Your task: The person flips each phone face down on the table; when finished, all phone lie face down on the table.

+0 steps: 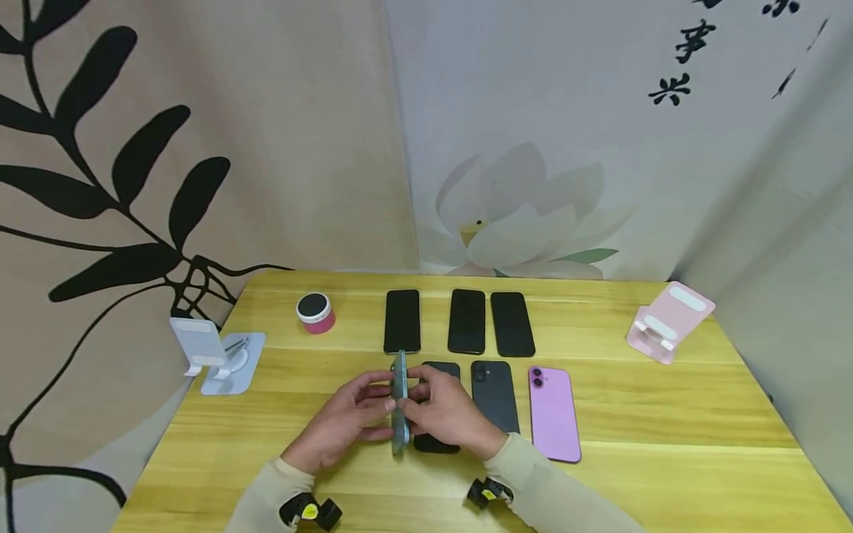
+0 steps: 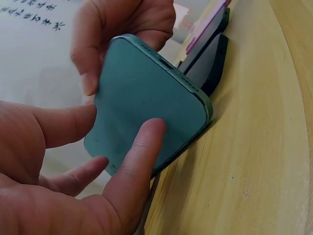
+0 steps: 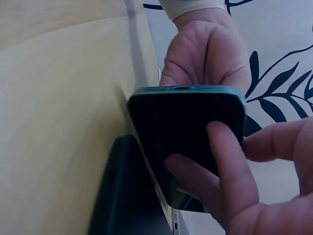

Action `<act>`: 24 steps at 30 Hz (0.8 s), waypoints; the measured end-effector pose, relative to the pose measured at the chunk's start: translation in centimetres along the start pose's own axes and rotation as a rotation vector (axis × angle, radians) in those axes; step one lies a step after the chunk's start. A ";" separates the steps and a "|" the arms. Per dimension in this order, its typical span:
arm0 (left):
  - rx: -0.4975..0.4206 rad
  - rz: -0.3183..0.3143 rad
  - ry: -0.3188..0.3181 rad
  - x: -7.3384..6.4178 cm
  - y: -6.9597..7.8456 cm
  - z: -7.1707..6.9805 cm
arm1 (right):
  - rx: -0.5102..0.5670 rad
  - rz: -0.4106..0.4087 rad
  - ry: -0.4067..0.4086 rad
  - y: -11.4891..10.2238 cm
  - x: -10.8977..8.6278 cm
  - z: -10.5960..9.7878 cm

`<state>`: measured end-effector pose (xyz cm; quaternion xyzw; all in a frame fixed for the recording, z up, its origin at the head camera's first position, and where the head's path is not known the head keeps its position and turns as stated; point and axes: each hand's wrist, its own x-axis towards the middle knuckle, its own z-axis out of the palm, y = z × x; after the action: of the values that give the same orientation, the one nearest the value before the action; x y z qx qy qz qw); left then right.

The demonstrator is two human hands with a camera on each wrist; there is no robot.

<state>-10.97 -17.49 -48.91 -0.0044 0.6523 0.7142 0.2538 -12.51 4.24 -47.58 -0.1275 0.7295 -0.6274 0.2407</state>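
A teal-green smartphone (image 1: pixel 399 414) stands on its long edge above the table, between both hands. My left hand (image 1: pixel 346 418) holds it from the left, with fingers (image 2: pixel 146 139) against the green back. From the right, my right hand (image 1: pixel 449 407) grips the same phone, its fingers (image 3: pixel 227 156) on the dark screen. Beneath the right hand lies a dark phone (image 1: pixel 436 443), partly covered. Beside it are a black phone with its camera side up (image 1: pixel 494 396) and a purple phone (image 1: pixel 555 414), back side up.
Three phones lie dark side up in the back row, including a left one (image 1: pixel 403 320). A pink jar with a dark lid (image 1: pixel 315 312) stands at the back left. A white phone stand (image 1: pixel 229 363) is at the left edge, a pink stand (image 1: pixel 669 322) at the right.
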 end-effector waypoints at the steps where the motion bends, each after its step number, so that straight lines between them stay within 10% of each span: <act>1: -0.002 0.001 -0.002 -0.1 0.0 -0.1 | -0.003 0.002 0.003 -0.1 0.0 0.0; 13: -0.046 -0.022 0.052 -0.5 -0.4 -1.2 | -0.065 -0.028 0.026 -1.5 -0.8 -0.6; 24: -0.080 -0.032 -0.038 -0.2 -0.6 -0.6 | -0.062 -0.048 0.027 -2.2 -1.5 -0.5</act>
<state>-10.76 -18.08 -49.48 -0.0116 0.6182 0.7355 0.2772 -11.80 5.04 -45.13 -0.1439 0.7487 -0.6115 0.2118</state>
